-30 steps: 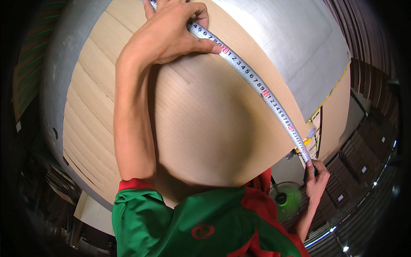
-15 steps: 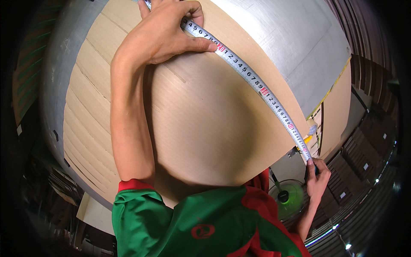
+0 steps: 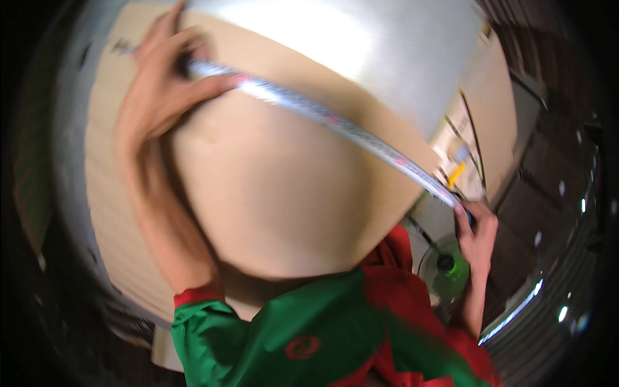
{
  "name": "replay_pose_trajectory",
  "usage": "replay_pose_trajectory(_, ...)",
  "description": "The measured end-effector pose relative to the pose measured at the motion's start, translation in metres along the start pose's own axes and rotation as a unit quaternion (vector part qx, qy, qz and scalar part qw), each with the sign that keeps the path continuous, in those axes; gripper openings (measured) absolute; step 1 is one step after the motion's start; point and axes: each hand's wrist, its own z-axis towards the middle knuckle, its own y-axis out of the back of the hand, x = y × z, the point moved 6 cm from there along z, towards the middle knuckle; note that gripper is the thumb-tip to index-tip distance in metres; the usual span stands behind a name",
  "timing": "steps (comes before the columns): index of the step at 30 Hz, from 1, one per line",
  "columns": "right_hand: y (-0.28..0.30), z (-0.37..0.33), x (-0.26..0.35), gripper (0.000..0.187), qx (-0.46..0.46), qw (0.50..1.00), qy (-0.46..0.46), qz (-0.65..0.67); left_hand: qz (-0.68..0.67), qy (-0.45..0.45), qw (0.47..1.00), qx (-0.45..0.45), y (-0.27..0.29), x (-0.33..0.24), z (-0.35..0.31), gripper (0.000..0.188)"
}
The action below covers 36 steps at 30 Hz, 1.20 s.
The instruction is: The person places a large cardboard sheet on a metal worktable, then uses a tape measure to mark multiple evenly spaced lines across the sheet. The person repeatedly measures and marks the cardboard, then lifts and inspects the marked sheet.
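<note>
A silver tape measure blade [image 3: 322, 119], blurred by motion, stretches slantwise over a tan cardboard sheet [image 3: 258, 200]. Near the sheet's far left part, my left hand [image 3: 161, 90] grips the blade, its thumb lying along the top and the fingers curled under. At the lower right, past the sheet's edge, my right hand [image 3: 479, 232] is closed where the blade ends; only a dark bit of the tape's case shows beside the fingers. The blade looks drawn tight between both hands.
The cardboard lies on a shiny grey metal table [image 3: 400, 58]. Right of it are a printed sheet with a yellow object [image 3: 456, 174] and another tan board [image 3: 493, 109]. A green fan [image 3: 445, 263] stands below my right forearm.
In the picture, both hands and the tape have shifted, my left hand left and down, my right hand slightly up. The tape lies flatter across the view, and the whole scene has turned somewhat.
</note>
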Motion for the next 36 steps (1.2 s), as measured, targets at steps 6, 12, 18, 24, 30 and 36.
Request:
replay_pose_trajectory(6, 0.001, 0.000, -0.013, 0.014, -0.039, 0.998, 0.012, 0.047, 0.106, 0.077, 0.991, 0.039, -0.007, 0.015, 0.007, 0.041)
replay_pose_trajectory(12, -0.006, -0.009, -0.013, 0.010, -0.120, 0.992, 0.033, 0.025, 0.035, 0.101, 0.992, 0.067, -0.011, 0.027, 0.009, 0.040)
replay_pose_trajectory(18, -0.010, -0.017, -0.010, 0.009, -0.172, 0.984, 0.041, 0.009, 0.026, 0.126, 0.989, 0.077, -0.008, 0.025, 0.008, 0.039)
replay_pose_trajectory(24, -0.012, -0.021, -0.008, 0.009, -0.191, 0.980, 0.053, -0.002, 0.009, 0.120, 0.990, 0.070, -0.009, 0.026, 0.008, 0.037)
replay_pose_trajectory(30, -0.013, -0.024, -0.007, 0.007, -0.188, 0.981, 0.045, -0.008, -0.009, 0.119, 0.990, 0.080, -0.010, 0.029, 0.009, 0.035)
replay_pose_trajectory(36, -0.015, -0.027, -0.007, 0.007, -0.192, 0.980, 0.044, -0.011, -0.006, 0.149, 0.985, 0.086, -0.011, 0.028, 0.008, 0.036)
